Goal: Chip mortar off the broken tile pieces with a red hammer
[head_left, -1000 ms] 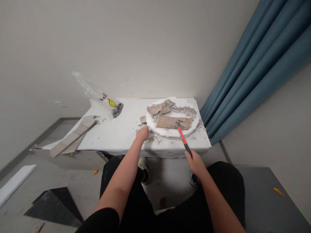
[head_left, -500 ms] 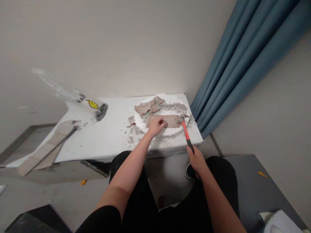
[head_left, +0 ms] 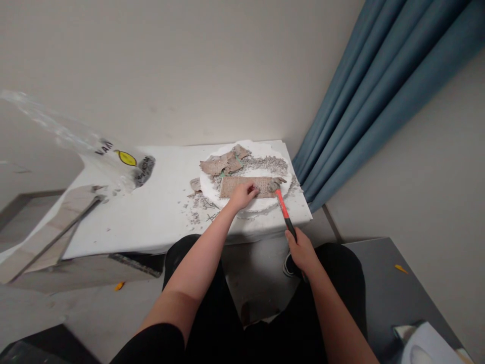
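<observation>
My right hand [head_left: 302,251] is wrapped round the black grip of a red-handled hammer [head_left: 282,204]. Its metal head rests on the right end of a flat brown tile piece [head_left: 242,183] lying on a round white foam disc [head_left: 261,202]. My left hand [head_left: 243,194] rests on the middle of that tile piece with fingers curled down onto it. More broken brown pieces [head_left: 222,163] and grey rubble [head_left: 267,163] lie at the back of the disc.
A low white board [head_left: 159,212] carries the disc, grey crumbs and a clear plastic bag [head_left: 113,156] with a yellow mark. Long tile strips [head_left: 49,237] lean off its left end. A blue curtain [head_left: 364,96] hangs at right. The floor is grey.
My left hand left the crumbs beside the disc and came onto the brown tile piece. The hammer head stays on the tile's right end. The view shifted right.
</observation>
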`<act>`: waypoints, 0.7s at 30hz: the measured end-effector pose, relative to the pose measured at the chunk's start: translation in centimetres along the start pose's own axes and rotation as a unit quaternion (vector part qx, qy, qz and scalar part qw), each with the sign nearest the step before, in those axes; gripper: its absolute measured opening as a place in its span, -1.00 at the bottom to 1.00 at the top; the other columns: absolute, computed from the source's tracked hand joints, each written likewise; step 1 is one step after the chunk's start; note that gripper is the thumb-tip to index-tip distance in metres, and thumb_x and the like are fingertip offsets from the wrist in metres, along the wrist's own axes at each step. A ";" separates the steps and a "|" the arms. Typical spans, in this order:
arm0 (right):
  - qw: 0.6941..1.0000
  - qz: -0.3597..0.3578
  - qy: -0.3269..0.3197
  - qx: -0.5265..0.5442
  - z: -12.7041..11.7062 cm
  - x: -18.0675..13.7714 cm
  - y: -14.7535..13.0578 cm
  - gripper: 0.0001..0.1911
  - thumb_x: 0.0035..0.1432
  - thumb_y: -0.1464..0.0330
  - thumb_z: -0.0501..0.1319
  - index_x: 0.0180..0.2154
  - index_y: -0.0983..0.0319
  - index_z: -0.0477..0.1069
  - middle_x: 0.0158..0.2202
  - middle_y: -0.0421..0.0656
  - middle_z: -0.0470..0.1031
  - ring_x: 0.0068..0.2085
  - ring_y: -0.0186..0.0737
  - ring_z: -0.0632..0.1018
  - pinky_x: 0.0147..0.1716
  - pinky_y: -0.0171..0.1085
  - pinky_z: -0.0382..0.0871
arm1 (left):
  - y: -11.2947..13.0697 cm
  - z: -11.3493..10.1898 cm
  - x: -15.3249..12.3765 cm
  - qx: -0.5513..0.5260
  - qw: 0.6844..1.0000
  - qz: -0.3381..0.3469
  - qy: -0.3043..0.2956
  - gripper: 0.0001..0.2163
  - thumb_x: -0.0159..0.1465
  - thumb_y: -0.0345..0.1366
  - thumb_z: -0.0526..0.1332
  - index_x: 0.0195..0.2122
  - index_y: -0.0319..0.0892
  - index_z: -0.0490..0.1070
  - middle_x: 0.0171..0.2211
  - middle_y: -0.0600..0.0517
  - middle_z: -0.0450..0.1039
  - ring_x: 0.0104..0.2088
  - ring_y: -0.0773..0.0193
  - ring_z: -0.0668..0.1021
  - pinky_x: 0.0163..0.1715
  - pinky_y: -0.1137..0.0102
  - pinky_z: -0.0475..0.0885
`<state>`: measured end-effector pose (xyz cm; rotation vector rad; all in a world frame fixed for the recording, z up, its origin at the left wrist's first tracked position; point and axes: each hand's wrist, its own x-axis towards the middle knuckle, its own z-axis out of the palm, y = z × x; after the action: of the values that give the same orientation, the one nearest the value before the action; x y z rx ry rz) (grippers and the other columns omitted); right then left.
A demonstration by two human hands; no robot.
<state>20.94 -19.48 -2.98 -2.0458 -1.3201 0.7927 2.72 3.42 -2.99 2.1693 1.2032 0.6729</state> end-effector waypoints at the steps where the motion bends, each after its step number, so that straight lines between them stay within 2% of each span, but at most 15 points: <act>1: 1.000 -0.002 0.001 0.000 0.0 0.0 0.0 -0.73 0.36 0.16 0.03 -0.28 0.17 0.34 -0.41 -0.11 0.49 -0.35 -0.09 0.51 -0.35 -0.26 0.23 | 0.0 0.0 -0.1 0.000 1.000 0.001 0.000 -0.83 0.27 -0.20 0.20 -0.42 -0.14 0.34 -0.45 0.03 0.49 -0.39 0.23 0.49 -0.34 0.37 0.29; 11: 1.000 -0.014 0.005 -0.006 0.0 0.0 0.2 -0.72 0.37 0.15 0.02 -0.29 0.16 0.33 -0.38 -0.09 0.50 -0.28 -0.07 0.53 -0.31 -0.26 0.26 | 0.2 0.3 -0.4 0.036 0.999 -0.002 0.005 -0.81 0.31 -0.17 0.19 -0.38 -0.14 0.42 -0.45 0.03 0.50 -0.40 0.23 0.48 -0.33 0.37 0.30; 21: 1.000 -0.014 0.005 -0.010 0.0 0.1 0.1 -0.72 0.38 0.17 0.02 -0.26 0.19 0.36 -0.34 -0.06 0.53 -0.26 -0.06 0.55 -0.30 -0.26 0.27 | 0.1 0.4 -0.6 0.044 0.998 0.036 -0.007 -0.75 0.35 -0.16 0.15 -0.43 -0.15 0.42 -0.49 0.05 0.44 -0.41 0.25 0.46 -0.32 0.38 0.28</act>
<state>21.06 -19.45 -3.07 -2.0398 -1.3539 0.7592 2.72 2.82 -3.31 2.2950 1.1720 0.6441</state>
